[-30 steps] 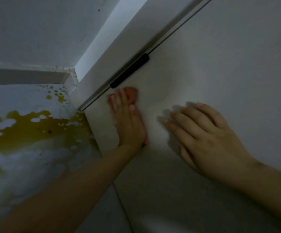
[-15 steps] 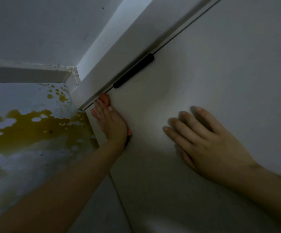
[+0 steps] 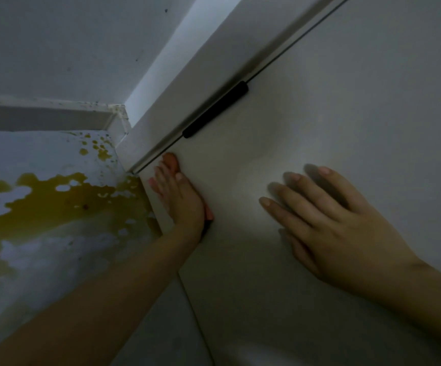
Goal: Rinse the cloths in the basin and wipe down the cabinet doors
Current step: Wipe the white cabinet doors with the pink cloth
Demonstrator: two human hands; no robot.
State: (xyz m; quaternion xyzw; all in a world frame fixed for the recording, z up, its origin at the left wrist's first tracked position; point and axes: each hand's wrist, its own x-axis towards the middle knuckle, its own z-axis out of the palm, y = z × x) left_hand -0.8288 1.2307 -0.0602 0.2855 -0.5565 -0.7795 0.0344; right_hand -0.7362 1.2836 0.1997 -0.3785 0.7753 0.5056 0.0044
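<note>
While left hand [image 3: 181,199] presses cloth [image 3: 172,160] flat — right hand [image 3: 327,223] splayed on door [image 3: 346,128].

From my feed the door [image 3: 346,128] looks like smooth painted or laminated board, white, matt with just a faint sheen, no grain I can make out. The handle [image 3: 215,109] along its edge is black and matt, probably plastic or coated metal, can't tell which. The cloth [image 3: 172,161] under the left hand [image 3: 181,199] is orange-pink and soft-looking, too little showing to judge the weave. The floor [image 3: 42,159] is a pale hard surface, glossy where the yellowish puddle [image 3: 45,204] sits wet on it. The wall [image 3: 55,48] is matt paint with a few specks.
</note>
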